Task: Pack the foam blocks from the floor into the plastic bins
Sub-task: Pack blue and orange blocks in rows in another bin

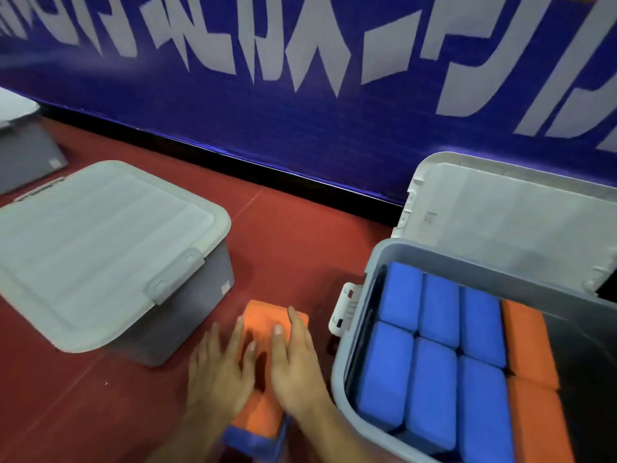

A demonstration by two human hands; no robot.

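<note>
I am seeing my left grip (218,372) and right grip (295,362) lying open, fingers straight, resting on an orange foam block (263,316) on the floor (283,235), seemingly stacked on a blue block (247,441), beside the open bin (347,369).

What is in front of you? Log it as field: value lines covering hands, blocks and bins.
left hand: fingers straight, on the orange block
right hand: fingers straight, on the same block
orange block: stacked on a blue block, between two bins
open bin: six blue blocks, orange blocks to their right
lid: propped behind the open bin
closed bin: left, lid on
</note>
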